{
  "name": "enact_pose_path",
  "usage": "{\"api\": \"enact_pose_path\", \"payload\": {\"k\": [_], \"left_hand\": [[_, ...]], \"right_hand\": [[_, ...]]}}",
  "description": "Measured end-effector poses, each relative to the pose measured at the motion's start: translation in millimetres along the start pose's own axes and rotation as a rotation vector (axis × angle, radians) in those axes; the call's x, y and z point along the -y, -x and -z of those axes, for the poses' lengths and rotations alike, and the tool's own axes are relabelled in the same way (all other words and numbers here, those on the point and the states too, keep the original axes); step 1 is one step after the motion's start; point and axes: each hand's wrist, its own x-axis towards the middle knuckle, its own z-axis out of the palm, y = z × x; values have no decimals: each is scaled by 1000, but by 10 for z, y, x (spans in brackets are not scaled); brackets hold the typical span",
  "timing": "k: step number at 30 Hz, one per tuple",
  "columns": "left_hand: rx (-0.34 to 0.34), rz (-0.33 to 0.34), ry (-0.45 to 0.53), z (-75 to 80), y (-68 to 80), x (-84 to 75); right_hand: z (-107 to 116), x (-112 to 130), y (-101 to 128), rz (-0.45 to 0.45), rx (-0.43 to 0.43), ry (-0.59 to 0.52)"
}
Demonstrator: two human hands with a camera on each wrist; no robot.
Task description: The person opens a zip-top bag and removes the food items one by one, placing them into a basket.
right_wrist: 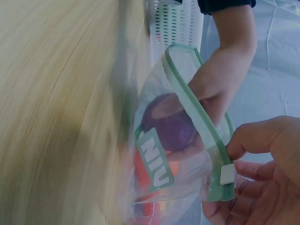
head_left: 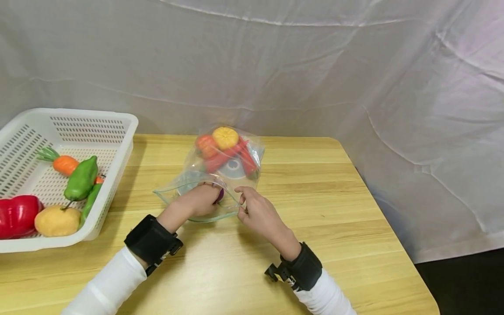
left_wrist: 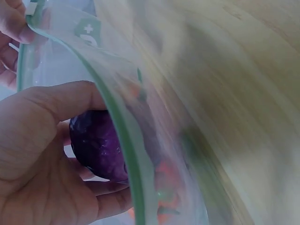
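**Ana:** Head view first, biggest things down. What's there?

**Ben:** A wooden table (head_left: 315, 245) fills the lower frame. A white basket (head_left: 118, 131) sits at the left edge holding a red pepper (head_left: 17, 214), a green pepper (head_left: 81, 178), a carrot (head_left: 63, 164) and a yellow fruit (head_left: 57, 221). At centre lies a clear zip bag (head_left: 224, 162), mouth toward the person, with an orange (head_left: 225, 137) and some red pieces at its far end.

**Ana:** And the hands?

**Ben:** The left hand (head_left: 201, 201) is inside the bag's mouth, fingers curled round a purple plum-like fruit (left_wrist: 98, 145). That fruit sits just past the green zip strip (right_wrist: 201, 117), centre-left of the left wrist view. The right hand (head_left: 260, 214) pinches the rim at the end of the zip, by the white slider (right_wrist: 227, 174), low right in the right wrist view.

**Ana:** How would you do this step well?

**Ben:** My judgement: keep the right hand's pinch firm and lifted so the mouth stays wide. Carry the purple fruit deep, toward the pile, before the fingers loosen. Dropped near the rim, it could roll back out. Draw the left hand out low and straight, so it doesn't drag the film or snag the zip strip.
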Motion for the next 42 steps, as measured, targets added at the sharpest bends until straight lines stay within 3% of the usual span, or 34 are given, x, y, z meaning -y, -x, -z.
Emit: {"api": "enact_pose_path", "payload": {"k": [13, 42], "left_hand": [[56, 100, 103, 74, 206, -38], [0, 18, 112, 236, 515, -85]], "right_hand": [[1, 8, 12, 0, 7, 13], [4, -6, 7, 9, 0, 8]]}}
